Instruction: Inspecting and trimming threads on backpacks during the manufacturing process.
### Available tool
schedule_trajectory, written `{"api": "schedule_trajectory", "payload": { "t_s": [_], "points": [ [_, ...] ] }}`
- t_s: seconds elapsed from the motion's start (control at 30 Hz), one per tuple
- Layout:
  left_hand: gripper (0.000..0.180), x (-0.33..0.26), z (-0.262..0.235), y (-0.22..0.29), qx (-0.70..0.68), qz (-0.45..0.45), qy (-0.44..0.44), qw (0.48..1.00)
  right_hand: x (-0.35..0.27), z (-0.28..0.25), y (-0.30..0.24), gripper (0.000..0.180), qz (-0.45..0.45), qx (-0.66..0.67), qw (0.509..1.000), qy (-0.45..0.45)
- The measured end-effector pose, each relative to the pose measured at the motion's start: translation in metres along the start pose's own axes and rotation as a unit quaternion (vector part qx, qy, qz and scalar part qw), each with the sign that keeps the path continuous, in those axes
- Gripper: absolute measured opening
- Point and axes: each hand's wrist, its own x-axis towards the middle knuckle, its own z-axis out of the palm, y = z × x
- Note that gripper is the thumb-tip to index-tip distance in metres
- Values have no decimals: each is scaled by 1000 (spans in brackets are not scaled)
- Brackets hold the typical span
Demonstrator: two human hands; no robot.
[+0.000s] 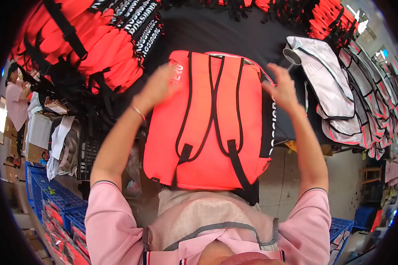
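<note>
A bright red-orange backpack (168, 132) lies in front of me with its back panel up, its top end away from me. Two padded shoulder straps (199, 99) edged in black run down its middle and end in black webbing near its lower end. Over the upper left edge of the backpack is my left hand (157, 90), its fingers smeared by motion. My right hand (282, 88) is at the upper right side, thumb and fingers spread, nothing seen in it. Whether it touches the fabric I cannot tell.
Red pieces with black straps (97, 48) are heaped at the far left on the black-covered table (194, 31). Light grey panels with dark edging (325, 75) lie stacked at the right. Blue crates (53, 190) stand low at left. Another person (17, 97) stands at the far left.
</note>
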Motion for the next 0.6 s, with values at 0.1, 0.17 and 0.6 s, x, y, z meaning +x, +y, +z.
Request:
{"api": "schedule_trajectory", "payload": {
  "t_s": [0.1, 0.17, 0.6],
  "points": [
    [46, -45, 64, 10, 177, 60, 22, 982, -46, 33, -41, 67, -89, -70, 985, -132],
    [47, -57, 79, 8, 80, 27, 10, 996, -47, 44, -69, 69, -198, -71, 966, -150],
    [37, -45, 87, -23, -174, -52, -48, 982, 50, 106, -150, 42, -528, -52, 824, -197]
  ]
}}
